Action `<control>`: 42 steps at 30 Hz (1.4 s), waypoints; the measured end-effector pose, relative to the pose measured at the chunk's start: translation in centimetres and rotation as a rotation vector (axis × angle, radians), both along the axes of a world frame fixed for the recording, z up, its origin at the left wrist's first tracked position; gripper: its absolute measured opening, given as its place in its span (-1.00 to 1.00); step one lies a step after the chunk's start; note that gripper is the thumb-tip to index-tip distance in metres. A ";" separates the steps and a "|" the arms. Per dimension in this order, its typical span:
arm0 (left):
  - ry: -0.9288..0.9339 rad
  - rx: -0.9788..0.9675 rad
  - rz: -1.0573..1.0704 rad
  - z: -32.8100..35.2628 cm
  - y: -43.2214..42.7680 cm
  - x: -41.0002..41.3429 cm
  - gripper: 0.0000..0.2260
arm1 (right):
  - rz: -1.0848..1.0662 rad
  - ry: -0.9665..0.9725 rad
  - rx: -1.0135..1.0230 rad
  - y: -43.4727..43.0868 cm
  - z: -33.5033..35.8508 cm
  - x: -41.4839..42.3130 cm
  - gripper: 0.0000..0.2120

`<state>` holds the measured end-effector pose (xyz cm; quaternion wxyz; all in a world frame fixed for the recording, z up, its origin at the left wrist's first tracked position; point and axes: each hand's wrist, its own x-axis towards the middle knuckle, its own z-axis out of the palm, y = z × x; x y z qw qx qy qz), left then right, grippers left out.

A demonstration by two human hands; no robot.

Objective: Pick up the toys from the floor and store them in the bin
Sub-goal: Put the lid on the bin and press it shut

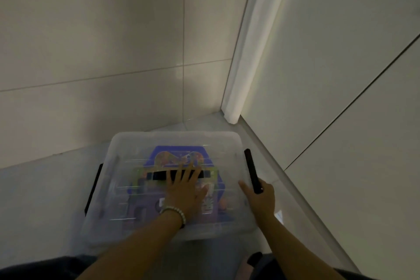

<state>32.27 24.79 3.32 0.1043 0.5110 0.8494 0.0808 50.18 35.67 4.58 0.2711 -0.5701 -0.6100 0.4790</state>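
Bin lidded, 1 latch in hand: the snap could miss.

The bin (177, 136) sits on the tiled floor (45, 188) at 6 o'clock, in the corner by the wall. The toys (163, 154) show dimly through its clear lid (127, 154), mostly a purple-blue box with bright print. The left hand (184, 191) lies flat on the lid's middle, fingers spread over a black strip (159, 175). The right hand (259, 198) grips the near end of the black right latch (251, 168) at the bin's 3 o'clock. If the lid rides high over the box or sits skewed, that latch may not catch, or may nip a finger. The left latch (93, 188) at 9 o'clock looks swung out too, so lifting now could pop the lid. The smooth tile may let the bin slide.
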 end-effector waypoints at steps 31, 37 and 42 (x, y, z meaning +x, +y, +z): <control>-0.994 0.311 1.083 0.9 -15.3 -12.7 -0.08 | 0.849 -0.596 0.622 -11.1 -0.9 -15.9 -0.37; -0.951 0.346 1.017 1.0 -15.4 -13.1 -0.18 | 0.836 -0.630 0.641 -11.1 -1.3 -16.1 -0.35; -0.730 0.471 0.840 1.4 -15.3 -12.8 -0.44 | 0.836 -0.678 0.659 -11.0 -1.5 -16.2 -0.36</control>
